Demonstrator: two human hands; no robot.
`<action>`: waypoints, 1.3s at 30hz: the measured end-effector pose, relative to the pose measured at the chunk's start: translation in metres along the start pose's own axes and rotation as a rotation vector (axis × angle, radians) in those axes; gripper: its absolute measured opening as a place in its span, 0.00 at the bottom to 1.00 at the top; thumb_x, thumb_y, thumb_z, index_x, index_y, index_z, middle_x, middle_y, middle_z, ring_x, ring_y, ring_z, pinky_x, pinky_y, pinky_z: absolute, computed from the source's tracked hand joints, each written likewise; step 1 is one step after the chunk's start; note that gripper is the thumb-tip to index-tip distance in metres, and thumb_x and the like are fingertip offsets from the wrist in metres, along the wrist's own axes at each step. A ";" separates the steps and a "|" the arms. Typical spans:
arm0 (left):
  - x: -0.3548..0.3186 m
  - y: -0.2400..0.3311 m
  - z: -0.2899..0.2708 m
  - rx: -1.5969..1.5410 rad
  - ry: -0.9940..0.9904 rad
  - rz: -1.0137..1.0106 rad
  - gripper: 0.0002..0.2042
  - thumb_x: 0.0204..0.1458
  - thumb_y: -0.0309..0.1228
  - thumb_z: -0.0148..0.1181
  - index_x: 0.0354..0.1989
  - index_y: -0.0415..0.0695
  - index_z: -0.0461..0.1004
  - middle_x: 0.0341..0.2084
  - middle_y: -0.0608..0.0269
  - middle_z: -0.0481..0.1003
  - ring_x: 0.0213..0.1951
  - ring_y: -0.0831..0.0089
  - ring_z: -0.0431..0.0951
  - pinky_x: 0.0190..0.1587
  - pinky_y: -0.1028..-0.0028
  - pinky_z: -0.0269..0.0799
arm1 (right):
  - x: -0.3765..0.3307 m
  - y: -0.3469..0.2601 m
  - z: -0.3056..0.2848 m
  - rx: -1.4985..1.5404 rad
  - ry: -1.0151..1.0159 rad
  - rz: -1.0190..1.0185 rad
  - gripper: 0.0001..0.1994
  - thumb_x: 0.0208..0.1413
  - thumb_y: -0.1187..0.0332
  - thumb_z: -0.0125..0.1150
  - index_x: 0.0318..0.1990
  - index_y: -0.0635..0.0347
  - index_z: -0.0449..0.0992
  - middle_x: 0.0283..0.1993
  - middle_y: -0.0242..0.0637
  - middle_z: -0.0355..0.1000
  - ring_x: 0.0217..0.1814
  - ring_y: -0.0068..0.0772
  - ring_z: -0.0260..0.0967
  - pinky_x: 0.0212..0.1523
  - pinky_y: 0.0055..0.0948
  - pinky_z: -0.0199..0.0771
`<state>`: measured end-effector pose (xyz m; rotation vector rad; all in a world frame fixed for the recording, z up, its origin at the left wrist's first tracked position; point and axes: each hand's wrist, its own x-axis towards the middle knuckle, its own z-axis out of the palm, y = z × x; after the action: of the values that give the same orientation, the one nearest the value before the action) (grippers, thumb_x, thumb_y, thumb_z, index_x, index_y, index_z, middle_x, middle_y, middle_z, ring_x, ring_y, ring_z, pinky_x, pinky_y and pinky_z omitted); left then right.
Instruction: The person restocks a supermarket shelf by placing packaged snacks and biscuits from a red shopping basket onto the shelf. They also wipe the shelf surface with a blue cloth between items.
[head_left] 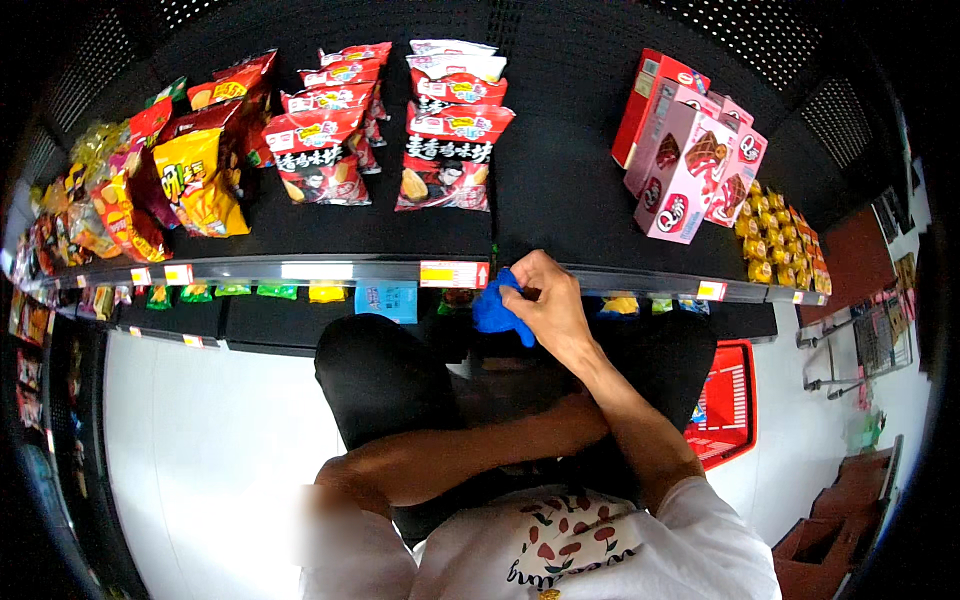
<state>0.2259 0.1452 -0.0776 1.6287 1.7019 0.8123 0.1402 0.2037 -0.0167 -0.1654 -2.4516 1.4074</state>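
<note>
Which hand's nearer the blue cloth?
Right: the right hand holds the blue cloth at the shelf edge. The left forearm reaches across, farther back; its hand isn't visible.

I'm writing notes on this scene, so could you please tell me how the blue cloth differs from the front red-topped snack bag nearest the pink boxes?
Pose: the blue cloth is bunched up in the right hand at the shelf edge; the snack bag sits on the shelf, untouched.
Look: the cloth is plain blue; the bag is red, black and white, with printing.
Both are near the shelf's front.
</note>
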 end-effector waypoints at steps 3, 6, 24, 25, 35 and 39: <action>0.007 -0.016 0.032 -0.047 0.007 -0.086 0.14 0.63 0.30 0.48 0.51 0.37 0.76 0.51 0.43 0.76 0.51 0.49 0.77 0.53 0.55 0.74 | 0.008 -0.022 0.020 0.135 -0.015 -0.019 0.10 0.52 0.75 0.70 0.35 0.64 0.71 0.29 0.35 0.71 0.29 0.22 0.69 0.30 0.25 0.70; 0.001 -0.027 0.040 -0.076 0.034 -0.055 0.14 0.63 0.32 0.48 0.50 0.37 0.76 0.50 0.43 0.77 0.50 0.49 0.78 0.52 0.54 0.75 | 0.028 -0.010 0.047 0.068 -0.011 -0.138 0.10 0.53 0.76 0.69 0.38 0.63 0.72 0.33 0.40 0.72 0.33 0.33 0.73 0.33 0.32 0.73; -0.028 -0.043 0.060 -0.106 0.037 -0.013 0.15 0.61 0.30 0.50 0.52 0.37 0.75 0.51 0.43 0.76 0.53 0.49 0.76 0.55 0.53 0.72 | 0.068 -0.081 0.206 -0.421 -0.280 -0.556 0.17 0.53 0.69 0.70 0.47 0.66 0.73 0.45 0.46 0.69 0.47 0.45 0.75 0.43 0.38 0.81; -0.029 -0.045 0.061 -0.105 0.036 -0.016 0.15 0.61 0.30 0.51 0.52 0.37 0.75 0.51 0.43 0.76 0.53 0.49 0.76 0.55 0.53 0.72 | 0.069 -0.081 0.214 -0.434 -0.259 -0.613 0.20 0.48 0.69 0.73 0.47 0.65 0.74 0.45 0.45 0.68 0.49 0.43 0.72 0.44 0.36 0.81; -0.023 -0.054 0.078 -0.003 -0.035 -0.010 0.16 0.60 0.29 0.52 0.54 0.37 0.75 0.52 0.43 0.75 0.54 0.49 0.75 0.57 0.53 0.70 | 0.058 -0.050 0.178 -0.287 -0.233 -0.613 0.12 0.47 0.76 0.66 0.41 0.61 0.76 0.41 0.41 0.67 0.47 0.43 0.69 0.45 0.40 0.76; -0.019 -0.058 0.085 0.095 -0.047 -0.005 0.16 0.60 0.28 0.52 0.54 0.37 0.75 0.52 0.43 0.75 0.54 0.50 0.75 0.58 0.53 0.70 | 0.038 -0.044 0.090 0.054 -0.259 -0.307 0.13 0.48 0.76 0.66 0.44 0.60 0.78 0.41 0.39 0.67 0.45 0.36 0.70 0.44 0.36 0.73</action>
<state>0.2594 0.1243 -0.1749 1.6930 1.7342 0.6941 0.0782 0.1168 -0.0135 0.4129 -2.4968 1.4278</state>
